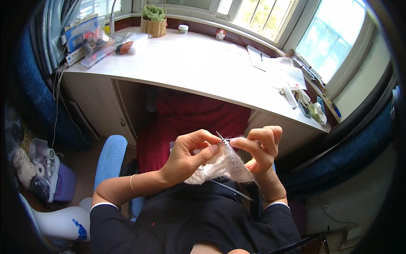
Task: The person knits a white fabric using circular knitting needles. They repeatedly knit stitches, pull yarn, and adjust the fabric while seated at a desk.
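Observation:
Both hands hold a piece of white, fuzzy knitting (233, 166) above my lap. My left hand (196, 152) pinches its upper edge between thumb and fingertips, close to the metal knitting needle (219, 135), whose tip points up. On the other side, my right hand (261, 149) grips the work low down near its palm, with the index finger stretched to the needle tips and the other fingers curled. A strand of white yarn (234, 138) runs from the needle to that finger. Below the knitting, a thin pale cable (233, 190) slants across my dark shirt.
A white desk (190, 60) stands ahead, with a wicker basket (153, 28), plastic bags and a notepad (256, 58) on it. Blue chair armrest (111, 155) is beside my left arm. A purple storage box (65, 182) sits on the floor at left, near a white-and-blue vase (60, 222).

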Action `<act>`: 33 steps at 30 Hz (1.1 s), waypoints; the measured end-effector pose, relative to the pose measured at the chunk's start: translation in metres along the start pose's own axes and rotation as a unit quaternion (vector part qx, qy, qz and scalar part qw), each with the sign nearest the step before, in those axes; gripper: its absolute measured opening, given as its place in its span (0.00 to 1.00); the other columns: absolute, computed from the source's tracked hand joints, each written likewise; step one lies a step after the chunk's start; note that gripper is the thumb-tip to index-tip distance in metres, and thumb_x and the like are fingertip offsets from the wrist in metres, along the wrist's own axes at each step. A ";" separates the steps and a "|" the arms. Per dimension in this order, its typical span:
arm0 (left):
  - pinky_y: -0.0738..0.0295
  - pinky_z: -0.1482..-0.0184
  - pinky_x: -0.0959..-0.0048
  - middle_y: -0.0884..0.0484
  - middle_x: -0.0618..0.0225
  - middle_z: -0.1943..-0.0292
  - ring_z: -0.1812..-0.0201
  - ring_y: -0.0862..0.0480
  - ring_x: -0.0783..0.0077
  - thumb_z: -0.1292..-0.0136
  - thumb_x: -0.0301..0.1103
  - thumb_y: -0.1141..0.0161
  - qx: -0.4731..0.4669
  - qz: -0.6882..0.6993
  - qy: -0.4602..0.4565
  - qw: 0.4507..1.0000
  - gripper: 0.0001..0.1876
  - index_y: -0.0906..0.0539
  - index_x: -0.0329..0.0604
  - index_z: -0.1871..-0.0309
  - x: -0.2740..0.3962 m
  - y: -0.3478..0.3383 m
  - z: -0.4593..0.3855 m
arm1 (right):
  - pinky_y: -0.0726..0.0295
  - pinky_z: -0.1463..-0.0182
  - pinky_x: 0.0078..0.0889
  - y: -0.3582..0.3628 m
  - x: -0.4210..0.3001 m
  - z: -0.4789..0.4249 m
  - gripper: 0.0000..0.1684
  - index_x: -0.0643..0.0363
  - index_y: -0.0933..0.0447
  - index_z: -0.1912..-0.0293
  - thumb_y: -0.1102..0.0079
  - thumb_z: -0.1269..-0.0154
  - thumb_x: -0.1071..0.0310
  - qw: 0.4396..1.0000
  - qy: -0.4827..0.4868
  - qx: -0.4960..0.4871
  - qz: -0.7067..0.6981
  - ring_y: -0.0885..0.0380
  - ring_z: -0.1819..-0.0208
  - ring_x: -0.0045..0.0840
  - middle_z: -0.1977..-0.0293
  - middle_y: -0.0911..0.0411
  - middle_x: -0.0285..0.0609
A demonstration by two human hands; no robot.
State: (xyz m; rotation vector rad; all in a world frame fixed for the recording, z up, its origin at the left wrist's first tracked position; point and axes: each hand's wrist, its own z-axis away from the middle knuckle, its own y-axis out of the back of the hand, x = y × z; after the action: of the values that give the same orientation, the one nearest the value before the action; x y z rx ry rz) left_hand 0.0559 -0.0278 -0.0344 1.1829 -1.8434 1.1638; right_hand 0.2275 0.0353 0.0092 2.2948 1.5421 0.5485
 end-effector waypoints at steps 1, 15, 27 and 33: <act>0.27 0.62 0.84 0.21 0.70 0.67 0.64 0.22 0.84 0.38 0.28 0.43 0.005 0.005 -0.004 1.000 0.07 0.22 0.37 0.59 0.000 0.000 0.000 | 0.44 0.62 0.31 0.000 0.001 0.002 0.21 0.51 0.20 0.70 0.34 0.68 0.51 1.000 0.019 0.008 0.014 0.38 0.70 0.25 0.74 0.34 0.32; 0.27 0.63 0.82 0.20 0.68 0.65 0.64 0.23 0.82 0.41 0.23 0.41 -0.052 -0.032 -0.004 0.998 0.10 0.20 0.36 0.56 0.007 0.002 -0.002 | 0.38 0.62 0.26 -0.018 0.009 0.006 0.16 0.53 0.22 0.70 0.35 0.66 0.63 0.984 0.062 -0.018 -0.165 0.33 0.67 0.24 0.71 0.29 0.31; 0.36 0.76 0.88 0.18 0.67 0.64 0.75 0.29 0.89 0.37 0.28 0.43 0.029 0.090 -0.003 0.995 0.10 0.21 0.38 0.53 0.008 0.003 -0.004 | 0.41 0.66 0.27 -0.014 0.015 0.005 0.14 0.52 0.23 0.74 0.35 0.69 0.62 0.992 0.046 0.068 -0.098 0.35 0.75 0.23 0.78 0.31 0.30; 0.35 0.75 0.88 0.19 0.69 0.68 0.74 0.28 0.89 0.38 0.28 0.43 0.051 0.083 -0.016 0.995 0.08 0.21 0.37 0.57 0.006 0.001 -0.004 | 0.41 0.65 0.27 -0.014 0.017 0.008 0.17 0.52 0.23 0.73 0.36 0.71 0.61 0.995 0.062 0.055 -0.062 0.35 0.73 0.23 0.77 0.31 0.30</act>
State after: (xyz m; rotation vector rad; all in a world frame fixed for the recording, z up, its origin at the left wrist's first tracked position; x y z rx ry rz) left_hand 0.0531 -0.0255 -0.0283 1.1264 -1.9576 1.3513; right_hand 0.2258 0.0564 -0.0017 2.2618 1.8019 0.5978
